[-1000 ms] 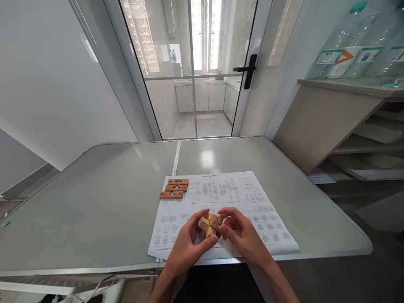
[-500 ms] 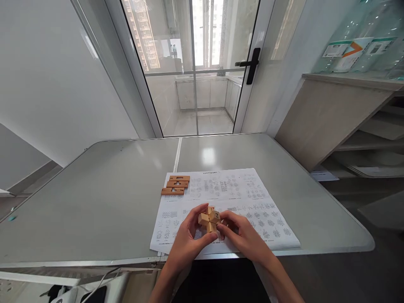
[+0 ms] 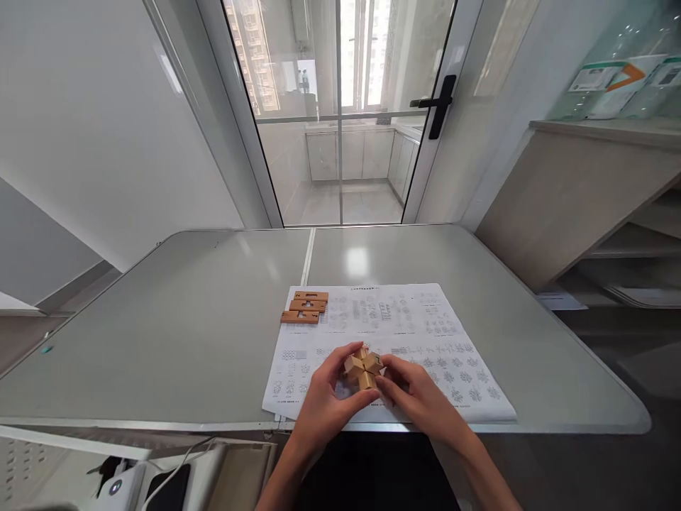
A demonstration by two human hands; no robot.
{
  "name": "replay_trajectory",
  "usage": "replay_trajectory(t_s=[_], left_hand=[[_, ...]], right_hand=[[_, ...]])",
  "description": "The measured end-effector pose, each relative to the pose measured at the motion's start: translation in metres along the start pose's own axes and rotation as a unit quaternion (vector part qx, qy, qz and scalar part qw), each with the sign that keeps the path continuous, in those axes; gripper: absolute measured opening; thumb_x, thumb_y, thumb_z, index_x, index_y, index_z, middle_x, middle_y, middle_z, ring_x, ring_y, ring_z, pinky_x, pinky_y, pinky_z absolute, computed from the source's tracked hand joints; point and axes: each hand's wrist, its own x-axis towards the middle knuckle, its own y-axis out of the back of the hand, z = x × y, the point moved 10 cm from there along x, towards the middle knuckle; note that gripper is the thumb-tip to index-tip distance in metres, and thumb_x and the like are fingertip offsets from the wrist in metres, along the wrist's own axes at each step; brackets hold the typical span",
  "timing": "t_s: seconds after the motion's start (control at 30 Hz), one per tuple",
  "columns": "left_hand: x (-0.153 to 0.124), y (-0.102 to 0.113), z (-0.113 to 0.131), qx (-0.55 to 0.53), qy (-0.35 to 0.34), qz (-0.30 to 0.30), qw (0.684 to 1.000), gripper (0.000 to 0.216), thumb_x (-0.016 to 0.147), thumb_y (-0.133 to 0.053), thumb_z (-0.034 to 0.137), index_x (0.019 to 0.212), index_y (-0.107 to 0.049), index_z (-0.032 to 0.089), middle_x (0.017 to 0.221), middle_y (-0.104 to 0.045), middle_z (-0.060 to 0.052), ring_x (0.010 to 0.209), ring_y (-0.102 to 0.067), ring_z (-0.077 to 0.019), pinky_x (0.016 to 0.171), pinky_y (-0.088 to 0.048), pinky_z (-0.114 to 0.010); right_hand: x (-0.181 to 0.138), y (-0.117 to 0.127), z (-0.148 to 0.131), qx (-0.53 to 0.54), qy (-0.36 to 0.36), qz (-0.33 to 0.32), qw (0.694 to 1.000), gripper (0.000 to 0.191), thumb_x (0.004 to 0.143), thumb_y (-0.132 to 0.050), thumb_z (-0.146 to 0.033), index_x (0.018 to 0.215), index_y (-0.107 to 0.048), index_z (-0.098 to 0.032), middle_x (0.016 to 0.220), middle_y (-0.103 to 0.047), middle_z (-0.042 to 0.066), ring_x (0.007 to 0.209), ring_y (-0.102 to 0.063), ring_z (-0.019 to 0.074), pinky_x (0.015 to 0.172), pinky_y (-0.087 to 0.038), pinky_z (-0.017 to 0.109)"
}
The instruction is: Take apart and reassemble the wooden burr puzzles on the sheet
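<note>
A small wooden interlocking puzzle (image 3: 362, 367), partly assembled into a cross shape, is held just above a printed instruction sheet (image 3: 425, 333) near the table's front edge. My left hand (image 3: 324, 408) pinches it from the left with thumb and fingers. My right hand (image 3: 420, 401) grips it from the right, fingers curled onto its lower side. Three loose flat wooden puzzle pieces (image 3: 306, 306) with cut-out slots lie side by side at the sheet's far left corner.
The grey folding table (image 3: 186, 341) has a seam down its middle. Beyond it stands a glass door (image 3: 340, 106) with a black handle. A wooden shelf unit (image 3: 596, 199) is at the right. Cables and a white device (image 3: 133, 482) sit below the table's front left edge.
The view has shifted a little to the left. Both hands have kept their hold on the puzzle, turning it slightly between the fingers.
</note>
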Motion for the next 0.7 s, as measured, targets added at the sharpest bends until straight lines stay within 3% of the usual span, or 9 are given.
replay_trajectory(t_s=[0.1, 0.37, 0.7], left_hand=[[-0.001, 0.001, 0.001, 0.009, -0.011, 0.002, 1.0, 0.062, 0.079, -0.086, 0.027, 0.136, -0.062, 0.028, 0.138, -0.066, -0.008, 0.126, -0.062, -0.0292, 0.11, -0.049, -0.043], [-0.001, 0.004, -0.002, 0.041, -0.028, 0.023, 0.998, 0.063, 0.076, -0.088, 0.027, 0.134, -0.064, 0.028, 0.136, -0.067, -0.007, 0.123, -0.063, -0.0288, 0.111, -0.049, -0.043], [-0.005, 0.0, 0.003, 0.027, -0.028, -0.016, 0.999, 0.066, 0.075, -0.09, 0.027, 0.136, -0.065, 0.031, 0.14, -0.066, -0.008, 0.124, -0.062, -0.0305, 0.11, -0.048, -0.045]], right_hand=[[0.0, -0.003, 0.0, 0.002, 0.006, -0.012, 1.0, 0.029, 0.104, -0.053, -0.045, 0.096, -0.064, -0.02, 0.07, -0.061, -0.002, 0.066, -0.055, 0.0162, 0.067, -0.042, 0.028], [-0.004, 0.0, 0.001, -0.05, 0.044, 0.03, 0.997, 0.027, 0.105, -0.051, -0.043, 0.096, -0.063, -0.021, 0.079, -0.06, 0.0, 0.069, -0.051, 0.0166, 0.065, -0.041, 0.028], [-0.004, -0.006, -0.009, -0.002, 0.03, -0.046, 0.998, 0.041, 0.104, -0.046, -0.057, 0.096, -0.065, -0.022, 0.087, -0.063, 0.004, 0.08, -0.055, 0.0211, 0.073, -0.047, 0.031]])
